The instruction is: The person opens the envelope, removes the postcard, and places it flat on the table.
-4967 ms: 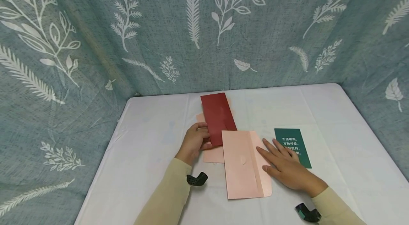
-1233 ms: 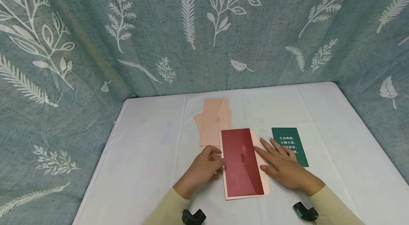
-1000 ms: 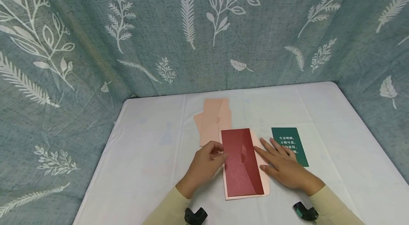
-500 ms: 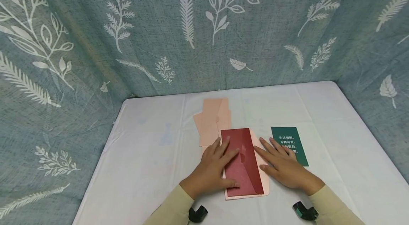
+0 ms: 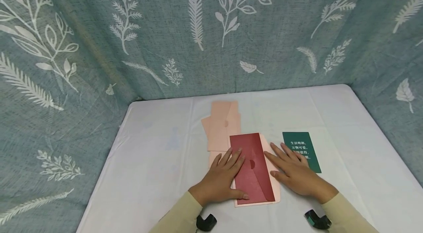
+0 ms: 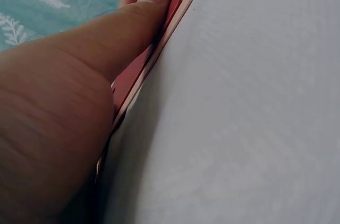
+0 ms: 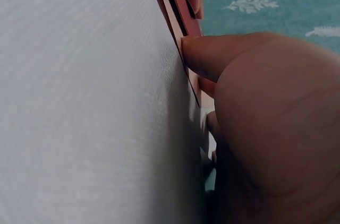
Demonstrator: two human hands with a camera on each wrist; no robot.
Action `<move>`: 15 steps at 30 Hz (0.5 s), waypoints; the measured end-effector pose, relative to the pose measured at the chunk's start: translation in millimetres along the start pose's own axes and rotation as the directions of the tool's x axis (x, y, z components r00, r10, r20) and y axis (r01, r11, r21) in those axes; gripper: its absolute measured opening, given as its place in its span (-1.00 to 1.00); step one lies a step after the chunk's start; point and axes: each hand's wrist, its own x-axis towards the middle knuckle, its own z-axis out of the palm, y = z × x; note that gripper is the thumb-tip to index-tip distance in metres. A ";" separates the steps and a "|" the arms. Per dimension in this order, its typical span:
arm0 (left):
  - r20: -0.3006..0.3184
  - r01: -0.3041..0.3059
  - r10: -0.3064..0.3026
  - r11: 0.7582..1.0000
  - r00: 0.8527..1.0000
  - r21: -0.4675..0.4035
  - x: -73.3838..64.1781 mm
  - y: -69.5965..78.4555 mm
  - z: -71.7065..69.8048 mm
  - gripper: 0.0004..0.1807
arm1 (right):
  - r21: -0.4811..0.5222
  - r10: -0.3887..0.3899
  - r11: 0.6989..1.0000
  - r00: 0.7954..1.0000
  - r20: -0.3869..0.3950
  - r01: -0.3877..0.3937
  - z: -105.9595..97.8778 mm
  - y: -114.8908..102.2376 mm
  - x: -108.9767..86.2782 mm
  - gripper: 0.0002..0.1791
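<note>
A dark red envelope lies lengthwise on a larger pale pink envelope, whose flap edge shows along the right side. My left hand rests flat over the red envelope's left side, fingers spread and straight, thumb near its lower edge. In the left wrist view the thumb lies on the red envelope with a pink rim beneath it. My right hand lies with straight fingers on the pink flap, fingertips at the red envelope's right edge. Its other fingers partly cover a dark green card with white writing.
Behind the red envelope, several peach envelopes lie overlapped on the white-covered table. A teal curtain with white leaf prints hangs along the back and sides. Black wrist cameras sit at both sleeves.
The red envelope came from the back pile onto the pink envelope. My left hand let go of its edge, then spread flat over it. The right hand stayed in place.
</note>
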 end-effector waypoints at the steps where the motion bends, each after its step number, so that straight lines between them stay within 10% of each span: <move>1: 0.004 0.001 -0.001 1.000 1.000 0.004 0.0 0.1 0.1 0.29 | -0.002 0.004 1.000 1.000 0.000 -0.004 -0.5 -0.7 -0.1 -0.30; 15: 0.010 -0.003 0.003 1.000 1.000 0.020 -0.6 -1.2 1.4 0.29 | -0.104 0.000 0.995 0.996 -0.085 -0.009 -0.9 -29.5 10.9 -0.30</move>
